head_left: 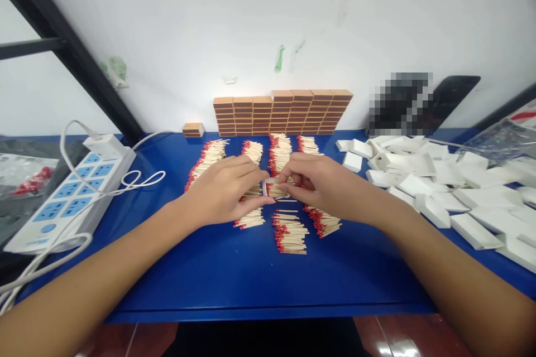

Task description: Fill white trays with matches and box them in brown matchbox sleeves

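Blue tabletop [234, 273]: smooth work surface set against a white wall; everything below lies on it.
Left hand [226, 189]: over the middle of the table; fingers curled, thumb beneath, closed on the left end of a small white cardboard tray [274, 188].
Right hand [320, 184]: facing the left one; fingertips pinched on the right end of the same tray.
Small white cardboard tray: held between both hands just above the table centre; red-tipped matchsticks lie inside it; how full it is cannot be told.
Rows of red-tipped wooden matches [288, 231]: loose bundles lined up under and around the hands; some nearer the wall, some nearer the person.
Stack of brown matchbox sleeves [285, 111]: neat columns against the wall, behind the matches.
Single brown matchbox sleeves [193, 129]: a short pile apart, left of the big stack.
Heap of empty white trays [439, 178]: scattered over the right side of the table, well apart from the hands.
White power strip with blue sockets [71, 195]: at the left edge; a white plug and looping white cable [138, 178] beside it.
Clear plastic bag [25, 175]: far left, something red inside.
Black metal frame [62, 39]: slanting up the wall at upper left.
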The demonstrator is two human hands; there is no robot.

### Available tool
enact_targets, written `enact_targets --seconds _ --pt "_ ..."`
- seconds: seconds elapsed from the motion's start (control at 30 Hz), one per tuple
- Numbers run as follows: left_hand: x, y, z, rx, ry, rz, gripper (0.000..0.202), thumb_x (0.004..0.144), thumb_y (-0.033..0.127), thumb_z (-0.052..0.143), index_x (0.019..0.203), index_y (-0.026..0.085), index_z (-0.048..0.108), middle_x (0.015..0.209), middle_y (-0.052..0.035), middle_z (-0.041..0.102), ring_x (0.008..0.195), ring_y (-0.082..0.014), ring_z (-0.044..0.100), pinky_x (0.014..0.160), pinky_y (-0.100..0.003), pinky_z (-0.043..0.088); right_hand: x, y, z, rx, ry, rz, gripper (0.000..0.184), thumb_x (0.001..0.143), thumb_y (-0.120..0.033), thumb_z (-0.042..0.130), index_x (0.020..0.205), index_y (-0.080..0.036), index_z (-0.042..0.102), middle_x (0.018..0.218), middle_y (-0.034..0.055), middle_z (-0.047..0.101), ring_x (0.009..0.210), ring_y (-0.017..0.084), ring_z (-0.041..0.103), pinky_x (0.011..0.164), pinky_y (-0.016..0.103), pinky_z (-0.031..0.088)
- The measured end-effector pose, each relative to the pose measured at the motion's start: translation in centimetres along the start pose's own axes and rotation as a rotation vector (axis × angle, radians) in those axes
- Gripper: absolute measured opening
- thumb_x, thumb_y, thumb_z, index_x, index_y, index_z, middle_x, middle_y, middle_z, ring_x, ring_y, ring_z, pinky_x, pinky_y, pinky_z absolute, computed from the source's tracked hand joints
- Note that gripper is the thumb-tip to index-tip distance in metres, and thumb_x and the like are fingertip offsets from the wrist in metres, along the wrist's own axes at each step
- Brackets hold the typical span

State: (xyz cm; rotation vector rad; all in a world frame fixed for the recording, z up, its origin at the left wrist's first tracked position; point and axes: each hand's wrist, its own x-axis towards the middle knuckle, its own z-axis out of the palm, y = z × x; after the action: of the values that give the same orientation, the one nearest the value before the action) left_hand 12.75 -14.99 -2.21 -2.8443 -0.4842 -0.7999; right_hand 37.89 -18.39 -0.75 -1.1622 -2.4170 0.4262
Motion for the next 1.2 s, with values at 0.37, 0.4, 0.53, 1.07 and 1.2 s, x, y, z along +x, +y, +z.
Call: enact_targets --seconds 0.37,0.4,0.53,1.07,1.2 --pt "0.0 -0.5 -0.2 0.043 0.022 -0.016 0.036 0.103 0.047 0.06 0.11 0.012 0.069 0.091 -0.0099 0.074 0.086 -0.0238 0.068 0.08 -0.038 0.056 -0.2 -0.1 -0.8 -0.039 0.041 -0.004 0.011 0.1 -0.027 0.06 0.092 -0.022 0.065 0.074 -0.0014 0.058 0.069 0.016 0.053 0.064 0.03 0.037" --pt "-0.1 -0.7 -0.3 0.052 0.024 -0.024 0.036 0.103 0.047 0.06 0.111 0.013 0.069 0.091 -0.0099 0.074 0.086 -0.0239 0.069 0.08 -0.038 0.056 -0.2 0.0 -0.9 -0.057 0.016 -0.012 0.012 0.099 -0.027 0.061 0.09 -0.021 0.066 0.074 -0.0007 0.059 0.07 0.016 0.053 0.065 0.03 0.037" --pt "-0.3 -1.4 -0.4 0.085 0.025 -0.062 0.035 0.102 0.046 0.061 0.112 0.013 0.07 0.091 -0.0098 0.074 0.086 -0.0242 0.069 0.078 -0.037 0.055 -0.2 0.3 -1.1 -0.075 -0.115 -0.006 0.007 0.093 -0.021 0.065 0.092 -0.021 0.072 0.086 0.0026 0.067 0.076 0.017 0.057 0.067 0.03 0.039" --pt "-0.2 -1.6 -0.6 0.104 0.015 -0.055 0.036 0.101 0.045 0.063 0.112 0.011 0.07 0.09 -0.0096 0.074 0.085 -0.0241 0.067 0.077 -0.037 0.055 0.0 0.1 -0.1 -0.126 -0.221 0.043 0.014 0.097 -0.026 0.065 0.105 -0.02 0.075 0.092 0.005 0.068 0.076 0.018 0.058 0.067 0.03 0.039" --pt "-0.3 -1.6 -0.5 0.102 0.018 -0.057 0.037 0.101 0.046 0.063 0.112 0.012 0.07 0.091 -0.0098 0.074 0.086 -0.0243 0.068 0.076 -0.037 0.055 0.1 0.0 0.0 -0.097 -0.233 0.077 0.011 0.097 -0.021 0.062 0.095 -0.02 0.072 0.094 0.005 0.069 0.077 0.018 0.059 0.068 0.03 0.04"
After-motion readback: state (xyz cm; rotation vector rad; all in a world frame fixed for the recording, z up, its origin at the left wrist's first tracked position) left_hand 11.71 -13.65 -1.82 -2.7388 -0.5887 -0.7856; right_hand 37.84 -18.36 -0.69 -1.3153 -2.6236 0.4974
